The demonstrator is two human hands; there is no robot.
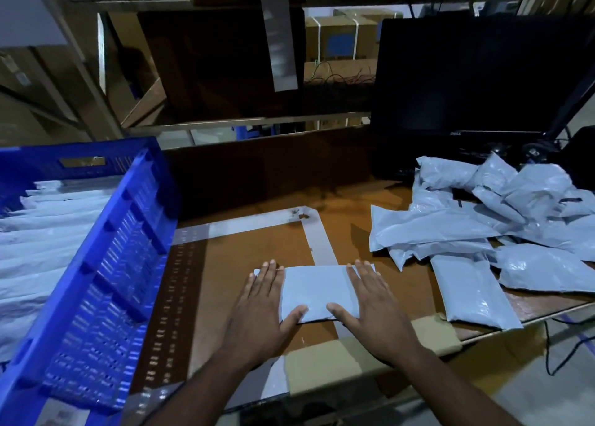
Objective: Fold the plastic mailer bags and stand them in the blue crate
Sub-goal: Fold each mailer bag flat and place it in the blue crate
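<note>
Lying low in the frame's middle, the folded mailer bag [317, 292] sits between my left hand [262, 309] and right hand [375, 309], both spread flat, pressing its ends onto the desk [257, 245].

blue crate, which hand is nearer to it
Left. The left hand presses the folded mailer's end nearest the blue crate; the right hand presses the far end.

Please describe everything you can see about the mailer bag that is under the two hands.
The folded mailer bag is a pale grey, smooth plastic rectangle lying flat on the brown table, near its front edge, partly over a white tape line. The left hand and the right hand press flat on its two ends, fingers straight.
</note>
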